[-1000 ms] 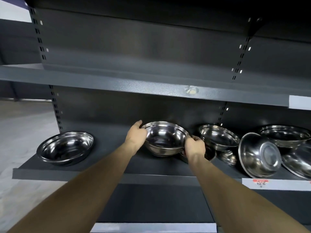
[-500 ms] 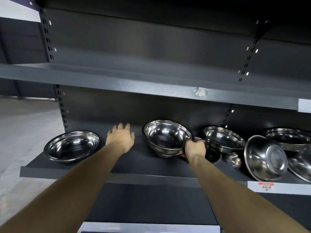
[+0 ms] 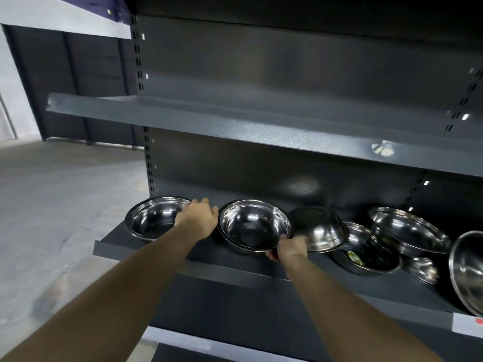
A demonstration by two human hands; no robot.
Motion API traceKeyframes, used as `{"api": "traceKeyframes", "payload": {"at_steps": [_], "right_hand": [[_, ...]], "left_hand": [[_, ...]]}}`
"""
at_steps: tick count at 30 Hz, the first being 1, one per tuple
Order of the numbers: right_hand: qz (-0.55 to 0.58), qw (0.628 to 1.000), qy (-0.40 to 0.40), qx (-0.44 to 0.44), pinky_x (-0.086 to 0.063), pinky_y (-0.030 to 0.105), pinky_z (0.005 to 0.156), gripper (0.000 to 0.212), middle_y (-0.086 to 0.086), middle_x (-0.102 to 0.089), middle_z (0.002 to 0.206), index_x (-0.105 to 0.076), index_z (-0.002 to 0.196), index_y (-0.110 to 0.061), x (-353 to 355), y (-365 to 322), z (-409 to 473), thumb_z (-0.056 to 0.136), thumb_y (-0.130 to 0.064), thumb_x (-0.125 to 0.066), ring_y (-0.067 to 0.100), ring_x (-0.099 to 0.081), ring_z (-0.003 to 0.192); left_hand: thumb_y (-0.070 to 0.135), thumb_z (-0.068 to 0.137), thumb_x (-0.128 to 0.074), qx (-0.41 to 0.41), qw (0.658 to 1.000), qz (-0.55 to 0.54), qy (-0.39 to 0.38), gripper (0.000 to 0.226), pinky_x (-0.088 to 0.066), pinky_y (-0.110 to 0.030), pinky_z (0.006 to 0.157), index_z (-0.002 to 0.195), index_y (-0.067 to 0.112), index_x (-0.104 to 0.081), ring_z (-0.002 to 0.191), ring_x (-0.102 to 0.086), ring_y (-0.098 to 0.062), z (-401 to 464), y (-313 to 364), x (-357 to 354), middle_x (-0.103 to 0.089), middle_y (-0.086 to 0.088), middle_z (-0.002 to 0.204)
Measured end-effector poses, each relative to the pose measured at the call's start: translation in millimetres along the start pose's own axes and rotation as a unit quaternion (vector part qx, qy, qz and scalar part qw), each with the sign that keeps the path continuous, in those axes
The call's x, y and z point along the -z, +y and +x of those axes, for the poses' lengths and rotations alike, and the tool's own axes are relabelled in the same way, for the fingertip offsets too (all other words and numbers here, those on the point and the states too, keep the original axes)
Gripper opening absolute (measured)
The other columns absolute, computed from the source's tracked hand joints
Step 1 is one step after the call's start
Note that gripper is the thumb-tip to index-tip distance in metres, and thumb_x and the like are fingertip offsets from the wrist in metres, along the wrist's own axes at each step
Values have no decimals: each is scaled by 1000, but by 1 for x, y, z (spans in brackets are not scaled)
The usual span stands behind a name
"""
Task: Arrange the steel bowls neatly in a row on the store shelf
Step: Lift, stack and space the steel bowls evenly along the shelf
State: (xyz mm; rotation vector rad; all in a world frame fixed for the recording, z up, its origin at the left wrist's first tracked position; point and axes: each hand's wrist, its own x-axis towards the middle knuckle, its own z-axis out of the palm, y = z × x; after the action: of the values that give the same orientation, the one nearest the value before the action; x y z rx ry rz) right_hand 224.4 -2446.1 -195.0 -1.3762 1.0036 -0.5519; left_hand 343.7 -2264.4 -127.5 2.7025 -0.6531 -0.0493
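Right hand (image 3: 288,248): fingers curled shut around the near-right rim of the second bowl (image 3: 254,226), thumb side on top, fingertips hidden under the rim. That bowl sits mouth-up, tilted slightly toward the camera, on the dark shelf (image 3: 146,253) near its front edge.

Left hand (image 3: 197,216): fingers spread and extended, gripping nothing, palm down in the gap between the second bowl and the leftmost bowl (image 3: 156,218). Its fingertips lie over the leftmost bowl's right rim; contact can't be confirmed. Leftmost bowl is mouth-up, flat, at the shelf's left end.

Just right of the right-hand fingers: an overturned bowl (image 3: 320,228), dome up, resting on the rim of a sticker bowl (image 3: 366,254), which has a green label inside. Further right: a stacked bowl (image 3: 407,231) on another, a small bowl (image 3: 420,270) lower down, and an on-edge bowl (image 3: 467,273) cut off by the frame.

Beyond the fingers: shelf back panel, then upper shelf (image 3: 235,126), bare where visible.
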Motion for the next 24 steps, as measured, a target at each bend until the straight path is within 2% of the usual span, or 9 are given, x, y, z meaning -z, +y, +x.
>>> {"api": "traceKeyframes", "payload": {"at_steps": [4,8,11,14,18,21,24], "right_hand": [[-26,999,-7,-23,-45,22,28,31,29,-55,130,-44,132,5,-14,10,7,105,-10,-42,39,-61,90],[-28,999,-7,-41,-45,21,29,34,29,-57,129,-43,134,4,-20,18,14,105,-12,-43,44,-65,99],[-33,998,-8,-51,-46,20,31,32,30,-59,125,-43,133,1,-19,24,15,105,-16,-43,38,-64,85],[-9,998,-6,-62,-48,21,33,30,26,-61,123,-43,132,-2,-17,30,15,105,-17,-44,36,-67,80],[36,998,-15,-56,-55,27,41,33,16,-62,113,-47,132,-4,-17,34,15,103,-19,-51,26,-70,62],[28,997,-33,-72,-60,32,51,37,12,-66,110,-53,129,-5,-15,28,14,101,-30,-56,19,-72,51],[-33,996,-14,-81,-55,29,42,44,17,-72,94,-56,119,-4,-6,21,13,99,-43,-54,20,-69,45]], "left_hand": [[40,103,-32,-10,1000,4,-7,51,-41,-48,107,141,6,-42,134,-43,-35,5,-11,-2,-47,-18,143],[40,103,-33,-19,1000,2,-9,50,-42,-45,105,138,6,-44,131,-46,-35,9,-13,-6,-47,-18,141],[40,103,-32,-31,999,0,-15,50,-41,-43,103,138,6,-44,131,-47,-34,12,-11,-10,-48,-17,141],[40,103,-32,-46,999,-3,-22,49,-41,-44,104,136,6,-45,130,-47,-34,16,-7,-15,-49,-17,140],[40,103,-31,-65,998,-1,-25,49,-41,-43,105,135,7,-47,128,-48,-34,22,1,-23,-51,-17,138],[41,102,-32,-79,997,-2,-26,48,-42,-43,103,132,7,-49,126,-50,-35,29,9,-27,-53,-17,135],[40,102,-33,-91,995,-13,-26,47,-44,-43,99,132,8,-49,124,-51,-33,37,20,-32,-53,-16,134]]}}
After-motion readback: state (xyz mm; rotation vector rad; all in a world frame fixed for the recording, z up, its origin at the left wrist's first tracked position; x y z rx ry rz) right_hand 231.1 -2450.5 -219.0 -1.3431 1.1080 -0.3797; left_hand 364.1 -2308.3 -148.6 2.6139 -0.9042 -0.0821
